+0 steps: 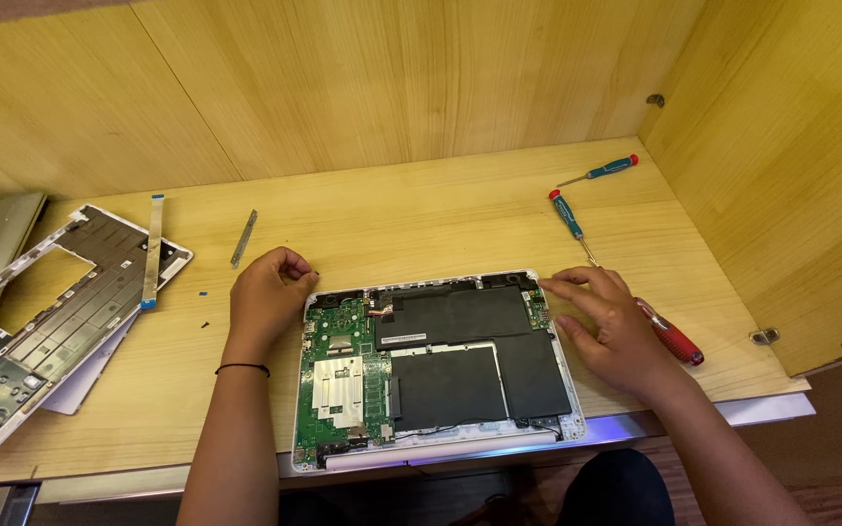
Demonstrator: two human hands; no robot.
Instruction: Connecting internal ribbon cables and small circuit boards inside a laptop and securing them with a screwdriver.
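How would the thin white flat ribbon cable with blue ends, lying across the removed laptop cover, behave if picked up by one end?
The thin white flat ribbon cable would probably flop and bend, being long and very thin. It looks light for its length. It likely creases easily, so it may be fragile where it rests on the removed laptop cover.

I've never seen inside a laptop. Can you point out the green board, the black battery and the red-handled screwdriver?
Green board (341,343): head view, on its upper green area.
Black battery (450,388): head view, middle of the lower black pack.
Red-handled screwdriver (676,341): head view, on the red grip.
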